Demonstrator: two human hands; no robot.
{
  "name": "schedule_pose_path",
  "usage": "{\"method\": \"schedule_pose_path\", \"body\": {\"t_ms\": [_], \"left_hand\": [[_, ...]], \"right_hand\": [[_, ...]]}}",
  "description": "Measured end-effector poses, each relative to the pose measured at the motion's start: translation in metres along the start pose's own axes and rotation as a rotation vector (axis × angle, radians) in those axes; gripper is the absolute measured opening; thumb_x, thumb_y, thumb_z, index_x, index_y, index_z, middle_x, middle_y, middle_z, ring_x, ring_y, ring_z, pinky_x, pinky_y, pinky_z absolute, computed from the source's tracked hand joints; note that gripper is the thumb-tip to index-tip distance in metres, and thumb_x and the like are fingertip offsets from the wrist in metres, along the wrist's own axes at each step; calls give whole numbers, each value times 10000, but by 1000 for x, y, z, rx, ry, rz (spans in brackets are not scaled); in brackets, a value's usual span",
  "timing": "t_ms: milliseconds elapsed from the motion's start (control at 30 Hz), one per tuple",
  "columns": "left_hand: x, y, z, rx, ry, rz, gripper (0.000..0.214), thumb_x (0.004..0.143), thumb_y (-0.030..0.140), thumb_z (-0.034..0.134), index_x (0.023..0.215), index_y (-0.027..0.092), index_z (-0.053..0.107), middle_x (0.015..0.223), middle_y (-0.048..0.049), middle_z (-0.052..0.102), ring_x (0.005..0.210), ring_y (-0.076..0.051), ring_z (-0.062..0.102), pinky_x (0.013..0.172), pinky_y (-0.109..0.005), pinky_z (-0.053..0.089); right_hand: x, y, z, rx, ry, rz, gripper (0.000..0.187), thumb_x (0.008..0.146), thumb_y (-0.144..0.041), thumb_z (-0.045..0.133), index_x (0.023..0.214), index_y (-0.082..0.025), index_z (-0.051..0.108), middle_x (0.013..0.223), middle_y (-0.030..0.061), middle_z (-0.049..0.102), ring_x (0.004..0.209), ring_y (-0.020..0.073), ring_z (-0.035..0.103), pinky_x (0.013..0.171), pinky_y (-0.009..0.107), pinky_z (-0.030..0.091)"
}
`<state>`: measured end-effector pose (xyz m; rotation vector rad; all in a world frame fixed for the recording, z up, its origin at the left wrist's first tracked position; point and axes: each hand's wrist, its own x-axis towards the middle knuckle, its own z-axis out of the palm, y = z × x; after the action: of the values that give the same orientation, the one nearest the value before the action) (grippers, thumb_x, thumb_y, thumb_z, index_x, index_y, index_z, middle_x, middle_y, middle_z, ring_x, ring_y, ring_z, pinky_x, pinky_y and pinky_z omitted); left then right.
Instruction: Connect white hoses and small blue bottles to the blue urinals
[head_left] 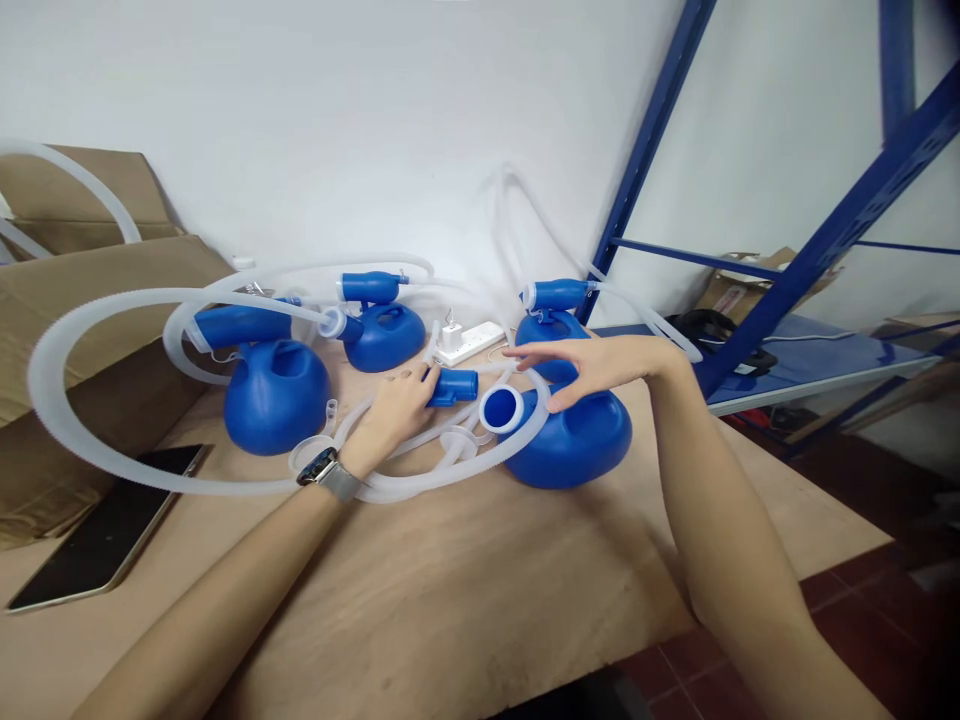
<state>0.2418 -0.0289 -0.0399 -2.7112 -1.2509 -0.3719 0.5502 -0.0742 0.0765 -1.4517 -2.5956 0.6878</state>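
Observation:
My left hand point(397, 408), with a watch at its wrist, is closed around a blue plastic tube-shaped fitting point(456, 386) above the table. Over the nearest blue plastic jug point(574, 445) hovers my right hand point(581, 365), its fingers apart and holding nothing. That jug lies with its white-rimmed mouth point(501, 408) facing left. A translucent ribbed hose point(480, 465) loops in front of the jug and beneath my left hand. A clear plastic funnel-like part point(454, 445) rests among the hose loops. Part of the fitting is hidden by my left fingers.
Blue jugs with tube fittings and hoses stand at the left point(277, 400), middle point(386, 340) and back right point(540, 330). A white power strip point(472, 343) lies near the wall. At left are a tablet point(112, 530) and a cardboard box point(82, 300). A blue metal rack point(817, 375) borders the right.

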Motion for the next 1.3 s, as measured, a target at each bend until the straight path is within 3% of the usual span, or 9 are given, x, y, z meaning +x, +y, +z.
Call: {"method": "schedule_pose_path", "body": {"t_ms": [133, 233, 333, 433, 567, 733, 933, 1167, 1300], "left_hand": [[5, 1, 12, 25, 20, -24, 564, 976, 233, 568, 1509, 106, 436, 1408, -268, 599, 1209, -368, 654, 910, -426, 541], [4, -2, 5, 4, 28, 10, 645, 968, 273, 593, 1556, 103, 390, 1515, -262, 521, 1325, -368, 580, 1003, -451, 519], [1, 1, -23, -149, 94, 43, 552, 955, 386, 633, 1442, 140, 550, 1455, -196, 580, 1293, -330, 589, 1016, -424, 510], [-6, 16, -63, -327, 185, -27, 310, 993, 422, 555, 1018, 171, 736, 1100, -98, 715, 950, -244, 675, 820, -357, 514], [-17, 45, -95, -519, 38, 133, 348, 1005, 424, 536, 842, 191, 736, 830, -28, 720, 736, -171, 611, 681, -305, 426], [-20, 54, -91, -661, -128, 97, 391, 986, 473, 571, 721, 188, 612, 672, 22, 586, 611, -123, 463, 596, -285, 348], [-16, 41, -81, -699, -125, 37, 406, 874, 505, 737, 710, 204, 519, 688, 44, 560, 640, -125, 473, 593, -280, 348], [-15, 42, -82, -624, -134, -7, 378, 839, 472, 754, 699, 208, 523, 658, 37, 555, 620, -132, 470, 567, -279, 327], [-12, 40, -87, -686, -204, 42, 370, 838, 449, 733, 670, 205, 512, 622, 36, 536, 597, -126, 471, 554, -270, 325]], "right_hand": [[3, 22, 8, -5, -71, 32, 1060, 690, -594, 888, 1619, -324, 454, 1636, 70, 501, 1456, 378, 531, 1138, 454, 533], [13, 29, 19, 32, -98, -33, 910, 700, -588, 879, 1530, -380, 569, 1580, 20, 564, 1400, 336, 594, 1106, 423, 559], [19, 24, 26, 29, -87, -24, 720, 691, -585, 877, 1361, -373, 720, 1490, -2, 645, 1355, 337, 623, 1111, 418, 553], [20, 13, 28, 40, -70, 45, 699, 673, -590, 877, 1318, -352, 745, 1440, 4, 682, 1323, 355, 640, 1104, 431, 554], [23, 3, 30, 42, -78, 50, 733, 713, -565, 862, 1381, -303, 710, 1444, 53, 683, 1324, 365, 637, 1096, 422, 551], [35, -2, 32, 13, -121, 2, 760, 710, -588, 869, 1395, -305, 703, 1421, 60, 702, 1307, 361, 654, 1081, 431, 565], [47, 0, 32, 39, -129, -32, 745, 673, -508, 924, 1361, -299, 728, 1404, 65, 712, 1277, 366, 676, 1052, 432, 577], [50, 1, 33, 7, -151, -1, 785, 655, -588, 891, 1375, -330, 710, 1427, 27, 690, 1323, 353, 635, 1113, 441, 541], [49, -2, 35, 45, -152, 37, 767, 619, -569, 905, 1327, -321, 745, 1419, 23, 680, 1345, 363, 599, 1152, 437, 495]]}}
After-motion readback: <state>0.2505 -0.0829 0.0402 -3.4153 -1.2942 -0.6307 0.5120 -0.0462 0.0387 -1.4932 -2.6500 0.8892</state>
